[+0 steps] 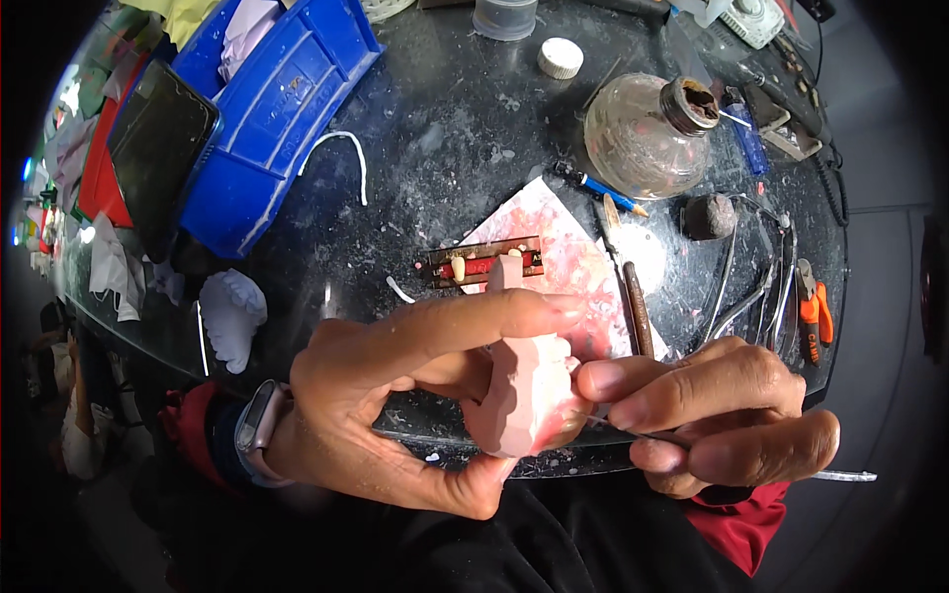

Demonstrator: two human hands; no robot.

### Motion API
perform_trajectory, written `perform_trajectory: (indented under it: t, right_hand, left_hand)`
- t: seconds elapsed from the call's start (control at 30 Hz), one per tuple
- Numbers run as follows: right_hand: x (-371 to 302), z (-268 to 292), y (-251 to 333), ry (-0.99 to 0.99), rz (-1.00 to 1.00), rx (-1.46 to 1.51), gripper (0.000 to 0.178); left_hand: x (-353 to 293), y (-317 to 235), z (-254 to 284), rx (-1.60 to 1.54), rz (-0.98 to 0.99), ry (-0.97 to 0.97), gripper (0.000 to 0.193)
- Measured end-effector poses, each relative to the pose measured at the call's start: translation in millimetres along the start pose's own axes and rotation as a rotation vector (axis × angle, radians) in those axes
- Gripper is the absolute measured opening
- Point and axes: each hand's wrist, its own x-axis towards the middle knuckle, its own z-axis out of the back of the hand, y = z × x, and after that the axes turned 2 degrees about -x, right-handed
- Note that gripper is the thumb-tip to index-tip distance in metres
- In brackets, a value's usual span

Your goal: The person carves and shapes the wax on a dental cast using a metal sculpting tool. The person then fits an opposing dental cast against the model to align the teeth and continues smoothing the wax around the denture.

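My left hand (pixel 326 415) is closed around a pink plaster dental model (pixel 509 405), with the index finger over its top and the thumb underneath. Reddish-pink wax-like material shows on the model's right side. In my right hand (pixel 736 405) is a thin metal hand tool (pixel 845 476), its shaft passing between the fingers and its end sticking out to the right. The tool's slim tip lies close to the model's right side; I cannot tell if it touches. My right thumb and index finger meet the model's edge. Just beyond lies a strip of artificial teeth (pixel 458 269), partly hidden by the model.
A pink-stained white paper (pixel 539 212) lies under the strip. Right of it are a wooden-handled knife (pixel 638 311), a blue pencil (pixel 603 190), a glass bottle (pixel 638 138) and orange-handled pliers (pixel 819 321). To the left stand a blue bin (pixel 282 119) and a white dental cast (pixel 232 316).
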Motion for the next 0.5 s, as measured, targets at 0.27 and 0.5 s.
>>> perform_trajectory:
  t: [0.27, 0.5]
  right_hand:
    - [-3.3, -0.6, -0.8, 0.004, -0.130, 0.047, 0.032]
    - [-1.5, 0.2, -1.6, 0.025, -0.059, 0.017, 0.031]
  left_hand:
    - [-2.6, 1.7, -1.5, -0.003, -0.011, -0.051, 0.069]
    - [-2.9, 0.6, -4.6, -0.013, 0.011, -0.061, 0.068]
